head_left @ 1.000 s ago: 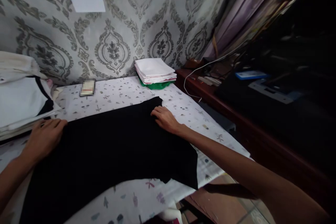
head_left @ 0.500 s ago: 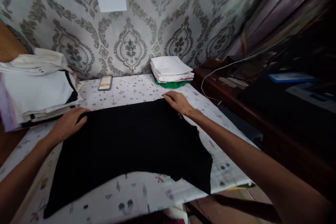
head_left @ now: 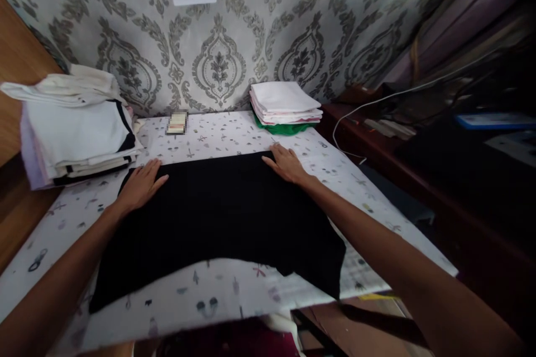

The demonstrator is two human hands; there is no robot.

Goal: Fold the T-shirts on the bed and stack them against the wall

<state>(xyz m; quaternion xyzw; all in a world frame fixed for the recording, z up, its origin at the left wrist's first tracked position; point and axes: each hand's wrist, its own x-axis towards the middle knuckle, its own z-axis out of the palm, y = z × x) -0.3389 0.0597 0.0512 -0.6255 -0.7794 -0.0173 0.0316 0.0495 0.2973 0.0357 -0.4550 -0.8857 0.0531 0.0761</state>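
A black garment (head_left: 218, 212) lies spread on a table with a white patterned cover (head_left: 209, 290). Its near edge curves inward, and the lower right corner reaches the table's front edge. My left hand (head_left: 142, 183) rests on the cloth's far left corner, fingers stretched out and thumb apart. On the far right corner lies my right hand (head_left: 285, 164), palm down, its fingers extended and its thumb spread. Neither hand grips the cloth.
Folded white clothes (head_left: 79, 134) are piled at the left. At the back right stands a stack of folded white cloths (head_left: 287, 97) over a green one (head_left: 285, 129). A small pixelated item (head_left: 177, 122) lies near the wall. A white cable (head_left: 372, 101) crosses the dark desk (head_left: 402, 178).
My left hand has moved from the far left edge onto the cloth and its fingers have straightened. My right hand has opened from a pinch to lie flat. The view has shifted slightly.
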